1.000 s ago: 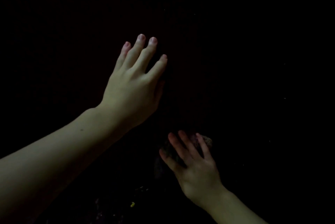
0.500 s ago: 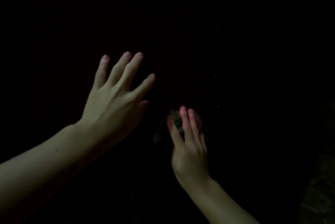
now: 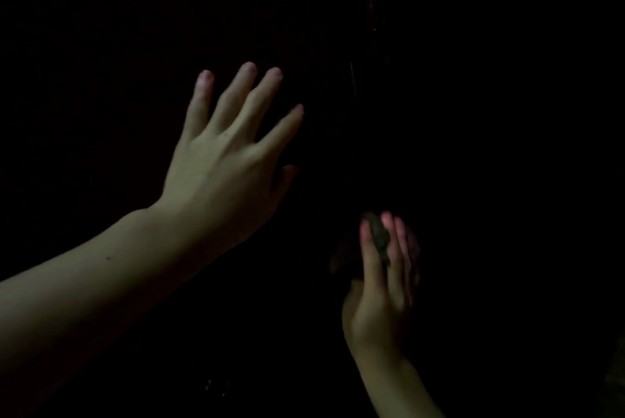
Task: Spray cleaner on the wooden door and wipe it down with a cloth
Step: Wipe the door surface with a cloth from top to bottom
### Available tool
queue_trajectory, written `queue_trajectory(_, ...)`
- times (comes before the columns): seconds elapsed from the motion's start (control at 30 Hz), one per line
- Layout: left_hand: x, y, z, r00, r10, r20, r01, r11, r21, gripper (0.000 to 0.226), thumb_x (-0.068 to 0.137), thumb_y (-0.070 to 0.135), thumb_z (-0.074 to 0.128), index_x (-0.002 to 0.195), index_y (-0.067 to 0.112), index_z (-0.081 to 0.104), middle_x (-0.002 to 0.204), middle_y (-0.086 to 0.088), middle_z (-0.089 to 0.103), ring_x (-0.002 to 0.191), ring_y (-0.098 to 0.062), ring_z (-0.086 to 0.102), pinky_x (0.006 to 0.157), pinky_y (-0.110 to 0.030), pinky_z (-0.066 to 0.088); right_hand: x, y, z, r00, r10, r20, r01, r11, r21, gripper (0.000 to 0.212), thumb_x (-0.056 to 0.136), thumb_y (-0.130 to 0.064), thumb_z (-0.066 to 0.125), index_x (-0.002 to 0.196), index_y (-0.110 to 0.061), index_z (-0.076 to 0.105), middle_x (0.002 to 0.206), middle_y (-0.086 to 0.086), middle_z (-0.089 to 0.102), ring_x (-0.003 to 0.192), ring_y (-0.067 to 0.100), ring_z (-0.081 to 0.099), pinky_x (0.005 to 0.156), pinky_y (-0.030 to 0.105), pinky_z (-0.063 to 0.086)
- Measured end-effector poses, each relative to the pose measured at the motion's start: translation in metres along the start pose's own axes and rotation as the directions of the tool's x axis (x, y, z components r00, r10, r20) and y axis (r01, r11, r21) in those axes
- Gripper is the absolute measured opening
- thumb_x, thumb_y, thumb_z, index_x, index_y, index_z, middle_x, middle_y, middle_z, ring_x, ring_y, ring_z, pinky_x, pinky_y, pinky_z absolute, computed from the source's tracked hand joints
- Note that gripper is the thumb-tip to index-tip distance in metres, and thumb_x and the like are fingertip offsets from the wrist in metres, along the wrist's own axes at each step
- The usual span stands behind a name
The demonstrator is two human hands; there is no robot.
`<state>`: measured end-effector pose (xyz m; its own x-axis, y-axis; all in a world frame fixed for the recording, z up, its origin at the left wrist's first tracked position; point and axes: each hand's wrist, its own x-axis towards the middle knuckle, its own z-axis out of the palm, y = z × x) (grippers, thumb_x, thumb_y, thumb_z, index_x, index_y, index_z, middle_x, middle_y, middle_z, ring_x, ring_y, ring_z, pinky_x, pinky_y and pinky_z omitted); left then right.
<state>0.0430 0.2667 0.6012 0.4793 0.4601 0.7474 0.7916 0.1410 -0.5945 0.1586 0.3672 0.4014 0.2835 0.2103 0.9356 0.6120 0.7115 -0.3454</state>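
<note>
left hand [image 3: 223,164]: fingers spread, flat toward the dark door [image 3: 351,86];
right hand [image 3: 382,292]: fingers together, pressing cloth [image 3: 379,237]

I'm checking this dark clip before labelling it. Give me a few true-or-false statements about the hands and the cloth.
1. The left hand has its fingers spread straight. True.
2. The left hand holds a spray bottle. False: it holds nothing.
3. The cloth is under the right hand's fingers. True.
4. The right hand is higher in the picture than the left. False: it is lower and to the right.
5. The scene is brightly lit. False: the door is almost black.
</note>
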Motion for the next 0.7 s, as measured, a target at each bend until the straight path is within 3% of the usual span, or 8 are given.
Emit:
queue_trajectory(0.1, -0.014, 0.014, 0.006, 0.997, 0.051, 0.062, -0.051, 0.999, 0.008, 0.068, 0.084, 0.042, 0.059, 0.144, 0.015, 0.042, 0.155, -0.021, 0.024, 0.144, -0.039, 0.017, 0.114, -0.063, 0.009, -0.058, 0.008, -0.009, 0.992, 0.092, 0.089, -0.091, 0.996, -0.013, 0.051, 0.085, -0.002, 0.049, 0.135, -0.009, 0.047, 0.147, 0.017, 0.04, 0.141, 0.035, 0.032, 0.115, 0.052, 0.026)
queue_trajectory(0.2, -0.02, 0.018, 0.006, 0.995, 0.051, 0.081, -0.052, 0.999, 0.013, 0.07, 0.083, 0.045, 0.057, 0.144, 0.014, 0.042, 0.155, -0.021, 0.023, 0.144, -0.04, 0.017, 0.114, -0.063, 0.009, -0.035, -0.003, -0.009, 0.988, 0.123, 0.089, -0.128, 0.991, 0.048, 0.047, 0.09, 0.003, 0.04, 0.134, -0.009, 0.053, 0.146, 0.018, 0.043, 0.141, 0.034, 0.033, 0.113, 0.055, 0.029)
queue_trajectory(0.33, -0.026, 0.018, 0.006, 0.996, 0.057, 0.063, -0.058, 0.998, 0.018, 0.072, 0.081, 0.042, 0.063, 0.144, 0.014, 0.042, 0.155, -0.02, 0.024, 0.144, -0.04, 0.018, 0.114, -0.062, 0.008, 0.048, -0.023, -0.007, 0.993, 0.009, 0.116, -0.026, 0.989, 0.148, 0.049, 0.094, -0.002, 0.035, 0.138, -0.014, 0.052, 0.15, 0.016, 0.039, 0.143, 0.033, 0.029, 0.117, 0.052, 0.025)
queue_trajectory(0.43, -0.03, 0.018, 0.007, 0.996, 0.066, 0.057, -0.067, 0.998, 0.011, 0.067, 0.086, 0.041, 0.06, 0.145, 0.015, 0.04, 0.156, -0.02, 0.023, 0.145, -0.038, 0.016, 0.115, -0.061, 0.007, 0.052, -0.03, -0.001, 0.995, -0.026, 0.1, 0.013, 0.991, 0.132, 0.047, 0.096, -0.01, 0.035, 0.141, -0.017, 0.048, 0.153, 0.014, 0.034, 0.146, 0.033, 0.023, 0.118, 0.053, 0.02)
queue_trajectory(0.6, -0.039, 0.013, 0.006, 0.993, 0.096, 0.064, -0.097, 0.995, 0.013, 0.066, 0.086, 0.047, 0.049, 0.144, 0.015, 0.042, 0.155, -0.02, 0.025, 0.143, -0.04, 0.018, 0.114, -0.062, 0.006, -0.068, -0.019, -0.005, 0.966, 0.244, 0.088, -0.248, 0.968, 0.039, 0.055, 0.084, -0.019, 0.052, 0.139, -0.016, 0.046, 0.152, 0.018, 0.034, 0.144, 0.036, 0.026, 0.114, 0.059, 0.023)
queue_trajectory(0.7, -0.044, 0.013, 0.006, 0.992, 0.096, 0.076, -0.098, 0.995, 0.017, 0.066, 0.085, 0.047, 0.05, 0.142, 0.015, 0.044, 0.154, -0.021, 0.026, 0.143, -0.041, 0.019, 0.113, -0.062, 0.005, -0.075, -0.021, -0.001, 0.935, 0.344, 0.089, -0.349, 0.936, 0.041, 0.053, 0.086, -0.02, 0.049, 0.138, -0.014, 0.046, 0.153, 0.017, 0.033, 0.145, 0.034, 0.024, 0.115, 0.059, 0.02)
